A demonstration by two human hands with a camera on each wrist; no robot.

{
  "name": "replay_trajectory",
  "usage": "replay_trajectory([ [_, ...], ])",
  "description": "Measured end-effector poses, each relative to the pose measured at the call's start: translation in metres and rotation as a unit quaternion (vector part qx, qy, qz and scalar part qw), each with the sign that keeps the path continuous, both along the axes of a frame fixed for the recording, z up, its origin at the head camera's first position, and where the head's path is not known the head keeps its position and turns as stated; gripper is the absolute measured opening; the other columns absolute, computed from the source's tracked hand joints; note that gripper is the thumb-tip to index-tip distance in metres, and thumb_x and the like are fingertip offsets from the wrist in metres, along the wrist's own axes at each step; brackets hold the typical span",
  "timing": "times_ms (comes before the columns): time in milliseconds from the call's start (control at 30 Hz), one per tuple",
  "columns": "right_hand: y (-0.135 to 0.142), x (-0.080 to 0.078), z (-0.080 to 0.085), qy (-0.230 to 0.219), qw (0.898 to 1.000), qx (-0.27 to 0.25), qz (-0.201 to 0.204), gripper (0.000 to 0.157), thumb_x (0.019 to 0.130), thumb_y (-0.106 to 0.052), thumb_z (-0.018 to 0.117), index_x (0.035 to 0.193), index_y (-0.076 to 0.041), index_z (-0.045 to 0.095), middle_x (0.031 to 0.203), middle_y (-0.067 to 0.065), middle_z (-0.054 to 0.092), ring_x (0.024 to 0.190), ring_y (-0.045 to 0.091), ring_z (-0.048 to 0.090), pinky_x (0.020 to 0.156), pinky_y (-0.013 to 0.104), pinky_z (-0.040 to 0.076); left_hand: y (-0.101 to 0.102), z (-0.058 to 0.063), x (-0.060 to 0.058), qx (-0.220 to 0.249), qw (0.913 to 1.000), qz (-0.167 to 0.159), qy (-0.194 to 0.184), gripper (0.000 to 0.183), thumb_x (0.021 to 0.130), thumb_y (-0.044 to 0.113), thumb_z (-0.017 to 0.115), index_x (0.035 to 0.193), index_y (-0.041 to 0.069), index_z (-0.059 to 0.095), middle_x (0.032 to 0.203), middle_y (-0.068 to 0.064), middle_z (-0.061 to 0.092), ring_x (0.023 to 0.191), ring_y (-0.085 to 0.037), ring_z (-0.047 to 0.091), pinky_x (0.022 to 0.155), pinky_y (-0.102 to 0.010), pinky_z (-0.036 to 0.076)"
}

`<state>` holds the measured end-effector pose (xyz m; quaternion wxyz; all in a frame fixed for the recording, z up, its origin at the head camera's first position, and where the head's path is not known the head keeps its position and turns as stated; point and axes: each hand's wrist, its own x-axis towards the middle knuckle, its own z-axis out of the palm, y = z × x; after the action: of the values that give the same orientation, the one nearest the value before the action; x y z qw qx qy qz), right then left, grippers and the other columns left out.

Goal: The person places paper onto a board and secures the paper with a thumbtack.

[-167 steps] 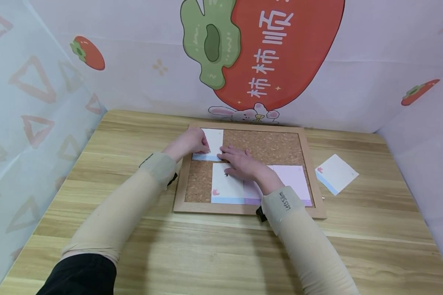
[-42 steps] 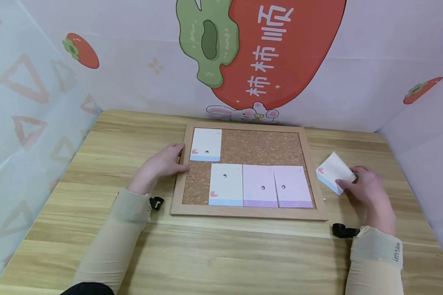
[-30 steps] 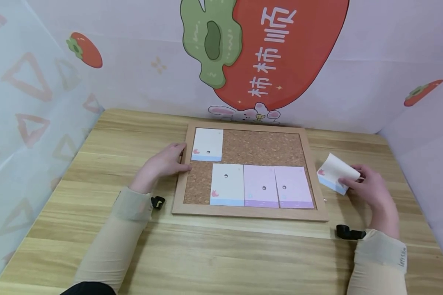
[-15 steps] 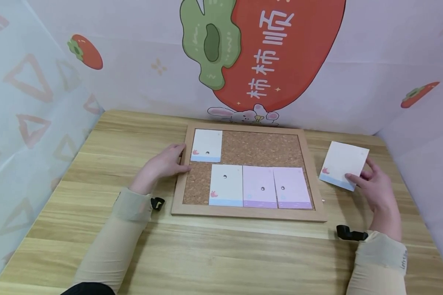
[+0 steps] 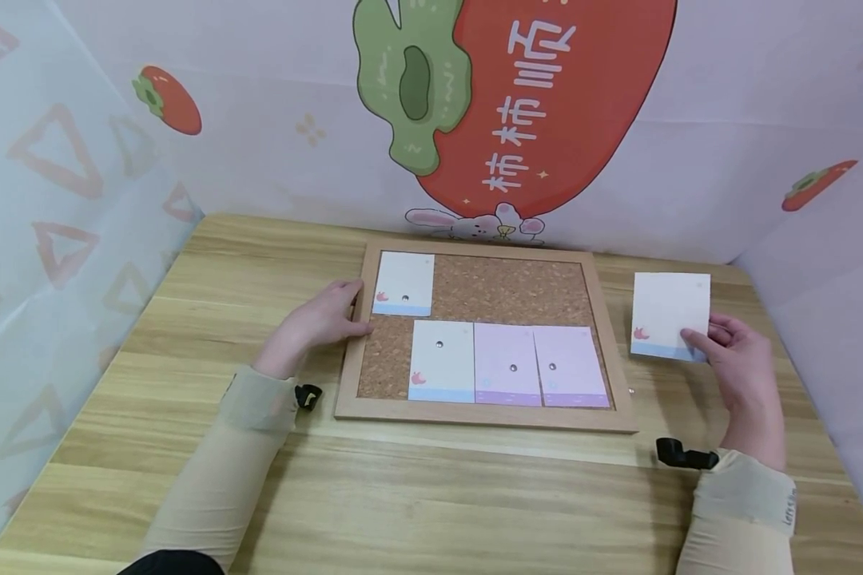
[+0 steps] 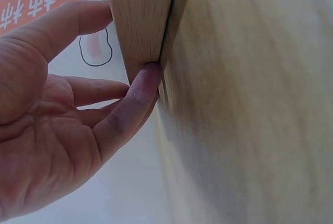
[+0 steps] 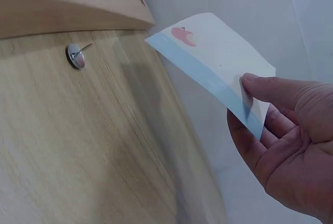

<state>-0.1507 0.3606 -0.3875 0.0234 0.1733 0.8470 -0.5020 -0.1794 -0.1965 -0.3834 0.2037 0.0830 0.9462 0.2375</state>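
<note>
My right hand (image 5: 744, 363) pinches a white sheet of notepaper (image 5: 669, 307) with a blue bottom band, held up right of the framed corkboard (image 5: 511, 287). In the right wrist view the thumb lies over the notepaper (image 7: 208, 52) and the fingers behind it. My left hand (image 5: 316, 323) rests at the board's left edge, fingers fairly straight; in the left wrist view its fingertips touch the wooden frame (image 6: 143, 21). One white note (image 5: 406, 275) is pinned at the board's upper left. Another white note (image 5: 442, 375) and two lilac notes (image 5: 503, 343) are pinned below.
A loose thumbtack (image 5: 631, 390) lies on the wooden table (image 5: 431, 487) beside the board's right edge. In the right wrist view the thumbtack (image 7: 75, 56) shows its point. A printed backdrop (image 5: 259, 160) rises behind the table.
Both hands have left the board's face; the left moved to its left edge. The right hand took the loose notepaper from the table, lifted it and turned it upright.
</note>
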Motion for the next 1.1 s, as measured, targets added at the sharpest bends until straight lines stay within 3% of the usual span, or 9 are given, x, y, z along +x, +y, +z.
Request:
replay_trajectory([
  [200, -0.012, -0.002, 0.006, 0.016, 0.999, -0.036, 0.011, 0.023, 0.090, -0.024, 0.075, 0.103, -0.027, 0.057, 0.080, -0.033, 0.065, 0.076, -0.011, 0.057, 0.064, 0.007, 0.049, 0.000, -0.002, -0.002, 0.000, 1.0000, -0.001, -0.001, 0.088, 0.095, 0.030, 0.068, 0.157, -0.005, 0.015, 0.161, -0.031, 0.022, 0.149, -0.045, 0.024, 0.122, -0.057, 0.023],
  [433, -0.037, -0.006, 0.006, 0.030, 0.990, -0.127, 0.049, 0.025, 0.089, -0.017, 0.075, 0.107, -0.021, 0.058, 0.084, -0.024, 0.071, 0.075, -0.007, 0.063, 0.065, 0.010, 0.051, -0.001, -0.002, -0.003, -0.002, 1.0000, -0.001, -0.002, 0.089, 0.094, 0.030, 0.069, 0.157, -0.005, 0.015, 0.161, -0.031, 0.021, 0.149, -0.045, 0.024, 0.122, -0.057, 0.023],
  [633, -0.061, -0.016, 0.007, 0.010, 0.993, -0.042, 0.108, 0.026, 0.093, -0.024, 0.072, 0.113, -0.020, 0.056, 0.089, -0.026, 0.066, 0.081, -0.006, 0.062, 0.071, 0.012, 0.053, -0.001, -0.003, -0.003, -0.005, 1.0000, -0.001, 0.001, 0.089, 0.095, 0.030, 0.069, 0.157, -0.005, 0.015, 0.161, -0.031, 0.022, 0.149, -0.045, 0.024, 0.122, -0.057, 0.025],
  [800, -0.082, -0.031, 0.013, -0.018, 0.990, 0.004, 0.142, 0.038, 0.093, -0.030, 0.072, 0.122, -0.013, 0.054, 0.094, -0.021, 0.062, 0.085, -0.003, 0.060, 0.076, 0.013, 0.053, -0.001, -0.004, -0.003, -0.005, 1.0000, 0.000, -0.001, 0.088, 0.095, 0.029, 0.068, 0.157, -0.005, 0.015, 0.161, -0.031, 0.021, 0.149, -0.045, 0.024, 0.122, -0.056, 0.024],
  [933, -0.103, -0.045, 0.017, -0.039, 0.987, 0.008, 0.155, 0.048, 0.093, -0.028, 0.072, 0.129, -0.006, 0.050, 0.094, -0.017, 0.061, 0.084, 0.000, 0.057, 0.075, 0.014, 0.053, -0.001, -0.003, -0.002, -0.005, 1.0000, 0.003, -0.006, 0.089, 0.095, 0.030, 0.068, 0.157, -0.005, 0.015, 0.161, -0.030, 0.021, 0.150, -0.044, 0.024, 0.122, -0.056, 0.024],
  [1100, -0.131, -0.059, 0.018, -0.059, 0.986, 0.002, 0.157, 0.048, 0.095, -0.024, 0.070, 0.133, -0.005, 0.048, 0.102, -0.006, 0.057, 0.089, 0.008, 0.055, 0.076, 0.014, 0.049, 0.000, -0.003, -0.002, -0.004, 1.0000, 0.003, -0.003, 0.088, 0.095, 0.028, 0.068, 0.157, -0.006, 0.014, 0.161, -0.031, 0.021, 0.150, -0.044, 0.024, 0.122, -0.056, 0.024],
])
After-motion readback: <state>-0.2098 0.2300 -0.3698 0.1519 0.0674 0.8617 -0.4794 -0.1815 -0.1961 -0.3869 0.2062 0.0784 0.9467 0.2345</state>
